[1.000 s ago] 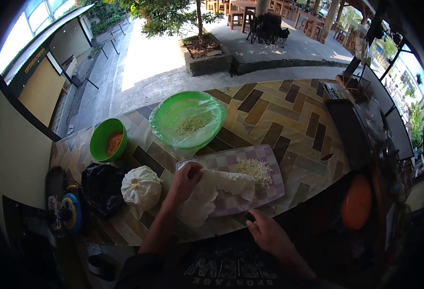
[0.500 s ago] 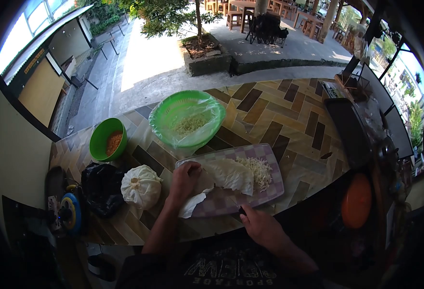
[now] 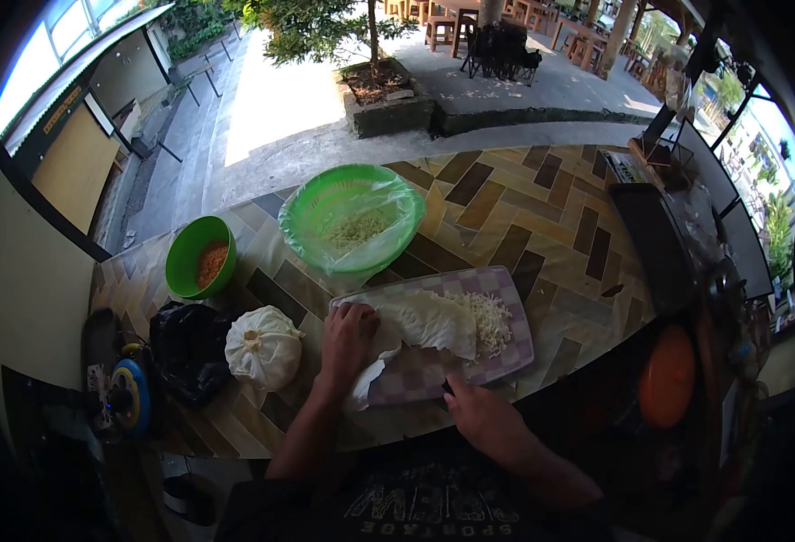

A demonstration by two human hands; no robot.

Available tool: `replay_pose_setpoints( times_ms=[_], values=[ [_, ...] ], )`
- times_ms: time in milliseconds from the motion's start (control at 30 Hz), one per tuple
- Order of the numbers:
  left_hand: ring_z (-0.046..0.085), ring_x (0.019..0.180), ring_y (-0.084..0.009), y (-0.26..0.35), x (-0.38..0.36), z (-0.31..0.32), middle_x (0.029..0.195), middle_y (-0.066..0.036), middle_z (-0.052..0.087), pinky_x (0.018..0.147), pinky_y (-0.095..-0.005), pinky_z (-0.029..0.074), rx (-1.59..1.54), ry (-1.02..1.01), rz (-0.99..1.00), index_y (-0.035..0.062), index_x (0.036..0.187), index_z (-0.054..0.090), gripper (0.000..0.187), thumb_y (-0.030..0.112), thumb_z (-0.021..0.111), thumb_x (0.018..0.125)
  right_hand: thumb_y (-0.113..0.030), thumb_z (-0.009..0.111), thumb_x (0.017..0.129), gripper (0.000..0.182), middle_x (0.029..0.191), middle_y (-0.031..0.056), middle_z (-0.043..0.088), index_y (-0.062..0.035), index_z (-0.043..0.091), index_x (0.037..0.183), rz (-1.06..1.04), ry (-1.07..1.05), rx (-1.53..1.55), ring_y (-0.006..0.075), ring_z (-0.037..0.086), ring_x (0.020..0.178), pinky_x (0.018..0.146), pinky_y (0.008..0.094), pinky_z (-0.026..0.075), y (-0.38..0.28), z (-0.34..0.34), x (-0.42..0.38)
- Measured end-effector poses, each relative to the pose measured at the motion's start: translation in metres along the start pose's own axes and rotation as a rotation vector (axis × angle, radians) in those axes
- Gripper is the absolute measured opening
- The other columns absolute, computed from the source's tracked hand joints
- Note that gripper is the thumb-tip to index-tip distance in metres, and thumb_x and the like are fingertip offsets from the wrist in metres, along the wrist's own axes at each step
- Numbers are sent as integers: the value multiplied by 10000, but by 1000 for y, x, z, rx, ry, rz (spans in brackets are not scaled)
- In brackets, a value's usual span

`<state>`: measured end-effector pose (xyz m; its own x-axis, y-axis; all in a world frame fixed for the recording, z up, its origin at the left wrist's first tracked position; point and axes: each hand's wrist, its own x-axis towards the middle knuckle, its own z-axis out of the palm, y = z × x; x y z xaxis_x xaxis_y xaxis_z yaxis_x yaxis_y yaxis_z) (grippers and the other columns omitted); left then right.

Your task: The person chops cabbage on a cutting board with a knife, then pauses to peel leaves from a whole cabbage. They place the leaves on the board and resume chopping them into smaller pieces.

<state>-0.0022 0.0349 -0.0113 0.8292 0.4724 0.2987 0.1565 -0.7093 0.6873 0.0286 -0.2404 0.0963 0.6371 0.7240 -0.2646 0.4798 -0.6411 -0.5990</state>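
Note:
Pale cabbage leaves lie stacked on a checked purple-and-white cutting board. My left hand is closed over their left end, fingers curled and pressing down. A torn leaf flap hangs near that wrist. My right hand grips the black handle of a knife at the board's near edge. Its blade points away from me towards the leaves' right end and is hard to make out. Fine cabbage shreds are heaped at the right of the leaves.
Behind the board stands a green basket lined with clear plastic, holding shreds. To the left are a green bowl of orange-brown crumbs, a whole cabbage, a black plastic bag and a blue-and-yellow tape roll. A dark tray lies right.
My right hand and the knife have shifted slightly up and left, closer to the leaves. My left hand stays on the cabbage leaves, and the torn flap sits a little differently.

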Motion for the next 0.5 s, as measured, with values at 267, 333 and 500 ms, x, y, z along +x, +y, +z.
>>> replay_pose_setpoints(
  times_ms=[267, 333, 500],
  values=[
    [599, 1083, -359, 1, -2, 4, 1070, -142, 668, 943, -460, 448, 69, 14, 38, 55, 1040, 717, 176, 170, 714, 907, -246, 481, 1080, 232, 746, 260, 665, -25, 436, 1135, 42, -58, -19, 486, 672, 715, 638, 596, 532, -12, -7, 6],
    [606, 1087, -356, 0, -2, 5, 1066, -140, 667, 971, -455, 451, 76, 0, 27, 49, 1053, 711, 187, 157, 723, 901, -244, 479, 1079, 239, 748, 270, 662, -15, 445, 1134, 70, -96, 16, 489, 671, 729, 649, 599, 530, -17, -14, 5],
    [600, 1063, -358, -1, -3, 6, 1058, -139, 663, 930, -469, 448, 85, 13, 45, 58, 1008, 703, 153, 164, 716, 898, -241, 481, 1076, 242, 774, 284, 667, -6, 476, 1132, 124, -138, 24, 496, 671, 778, 684, 607, 524, -17, -23, -13]
  ],
)
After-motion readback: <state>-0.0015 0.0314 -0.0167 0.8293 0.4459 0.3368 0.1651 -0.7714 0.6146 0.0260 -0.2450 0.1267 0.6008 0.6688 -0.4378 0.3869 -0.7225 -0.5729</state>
